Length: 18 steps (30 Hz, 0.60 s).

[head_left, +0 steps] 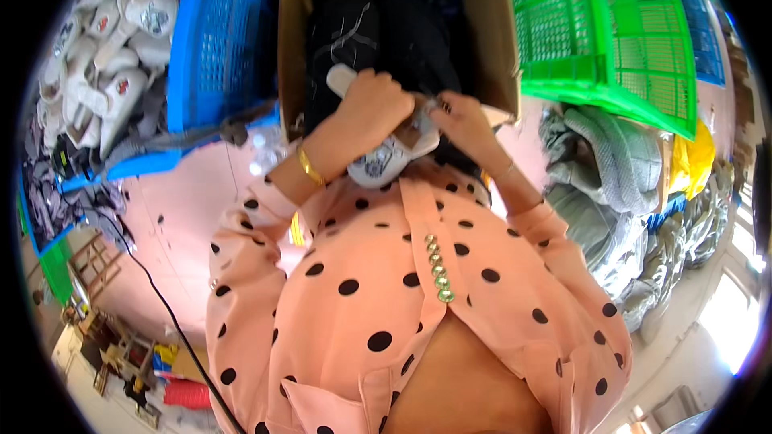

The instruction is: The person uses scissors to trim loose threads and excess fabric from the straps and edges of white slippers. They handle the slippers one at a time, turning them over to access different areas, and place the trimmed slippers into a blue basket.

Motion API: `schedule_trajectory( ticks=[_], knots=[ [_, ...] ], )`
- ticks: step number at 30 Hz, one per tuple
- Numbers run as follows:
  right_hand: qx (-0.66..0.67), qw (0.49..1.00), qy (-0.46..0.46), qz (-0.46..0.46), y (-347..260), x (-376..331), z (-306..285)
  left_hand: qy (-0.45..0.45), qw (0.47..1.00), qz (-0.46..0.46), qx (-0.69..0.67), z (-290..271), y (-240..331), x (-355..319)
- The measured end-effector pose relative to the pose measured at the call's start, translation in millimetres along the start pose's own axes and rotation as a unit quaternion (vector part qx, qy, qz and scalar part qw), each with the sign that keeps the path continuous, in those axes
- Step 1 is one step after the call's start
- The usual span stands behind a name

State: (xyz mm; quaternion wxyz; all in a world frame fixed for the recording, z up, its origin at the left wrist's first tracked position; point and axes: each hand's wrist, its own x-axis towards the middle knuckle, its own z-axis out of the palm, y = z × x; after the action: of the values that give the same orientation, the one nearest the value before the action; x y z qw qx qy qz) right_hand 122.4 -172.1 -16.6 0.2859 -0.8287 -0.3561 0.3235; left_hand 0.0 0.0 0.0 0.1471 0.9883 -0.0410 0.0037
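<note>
My left hand (376, 104), with a gold band at its wrist, is closed round a pale shoe (384, 165) held close in front of my body. A dark printed design shows on the shoe's near part. A whitish rounded end (342, 79) sticks out beyond my knuckles. My right hand (468, 122) is closed in a pinch at the shoe's right side, by its opening. Something small and dark shows at those fingertips; I cannot make out what it is. Beyond both hands stands a cardboard box (492, 28) with dark material inside and loose pale threads (347, 38) on it.
A blue plastic crate (186, 48) stands left of the box, beside a heap of similar pale shoes (121, 40). To the right is a green plastic crate (599, 80), with grey quilted pieces (615, 153) and a yellow bag (691, 161) nearby. A black cable (165, 297) hangs at the left.
</note>
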Motion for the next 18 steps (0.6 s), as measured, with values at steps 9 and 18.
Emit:
schedule_trajectory(
  ticks=[9,18],
  knots=[
    [-0.014,0.998,0.011,-0.062,4.6,9.2,14.8,-0.117,0.992,-0.056,-0.005,-13.0,8.8,-5.7],
    [0.007,0.996,0.033,-0.082,8.6,-11.2,20.5,-0.032,0.999,-0.014,0.019,11.8,15.8,-11.8]
  ],
)
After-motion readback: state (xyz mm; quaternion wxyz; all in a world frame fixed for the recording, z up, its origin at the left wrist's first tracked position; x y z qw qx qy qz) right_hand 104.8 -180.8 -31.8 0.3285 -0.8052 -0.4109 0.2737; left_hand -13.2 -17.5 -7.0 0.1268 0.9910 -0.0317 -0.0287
